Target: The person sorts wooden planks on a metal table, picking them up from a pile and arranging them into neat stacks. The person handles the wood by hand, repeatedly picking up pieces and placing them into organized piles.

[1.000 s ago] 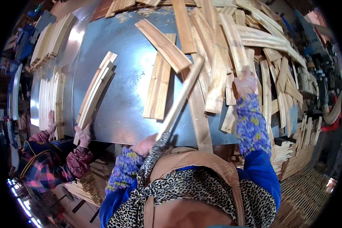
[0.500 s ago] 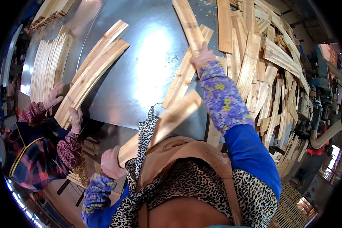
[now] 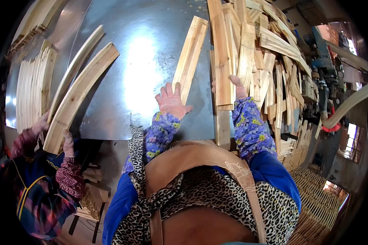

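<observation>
My left hand (image 3: 172, 103) is spread over the grey metal tabletop (image 3: 110, 81), its fingertips at the near end of a pale wooden board (image 3: 191, 57). That board lies slanted on the table, away from me. On the right, my right hand (image 3: 238, 86) is closed around the near part of another wooden board (image 3: 223, 61), with fingertips showing at both of its long edges. This board lies along the left side of a loose pile of boards (image 3: 270, 61). Both my forearms wear purple flowered sleeve covers.
At the left, a co-worker's gloved hands hold a long wooden board (image 3: 79, 96), with a second board (image 3: 77, 67) beside it. Neatly stacked strips (image 3: 32, 87) stand beyond them. Machinery with a pale hose (image 3: 347, 107) is at the far right, near a slatted bamboo-like panel (image 3: 317, 196).
My left hand has let go of the board it held by my apron and moved up onto the table. My right hand has left the middle board for one at the pile's edge.
</observation>
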